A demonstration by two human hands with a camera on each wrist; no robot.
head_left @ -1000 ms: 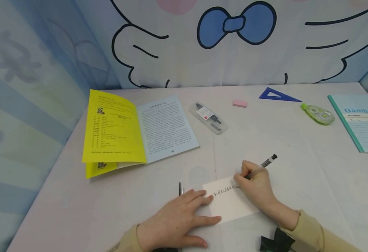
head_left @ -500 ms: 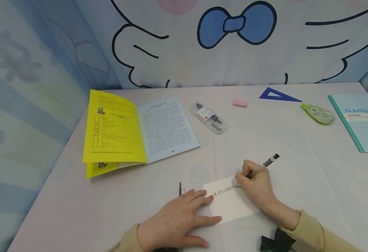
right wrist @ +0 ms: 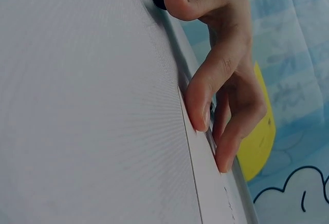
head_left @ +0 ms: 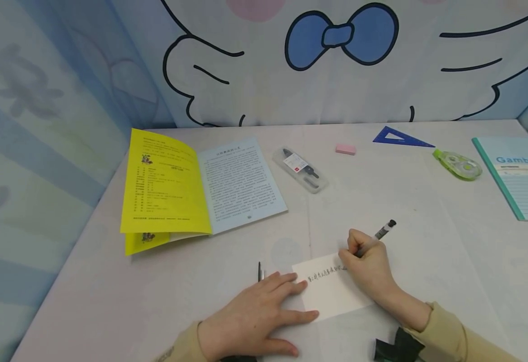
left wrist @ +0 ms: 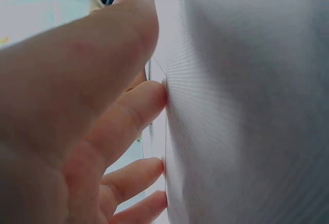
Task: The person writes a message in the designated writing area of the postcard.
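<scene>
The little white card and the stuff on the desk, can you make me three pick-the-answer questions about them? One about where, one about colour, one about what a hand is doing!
1. Where does the eraser lie?
A. On the open booklet
B. Near the far edge, left of the blue triangle ruler
C. On the card

2. What colour is the booklet's left page?
A. Yellow
B. Red
C. Green

3. What is the left hand doing?
A. Holding the pen
B. Lifting the notebook
C. Resting flat with its fingers on the card

Answers: 1 B, the pink eraser lies on the bare table beside the ruler. 2 A, that page is bright yellow. 3 C, its straight fingers lie on the card's left edge while the right hand grips the pen.
</scene>
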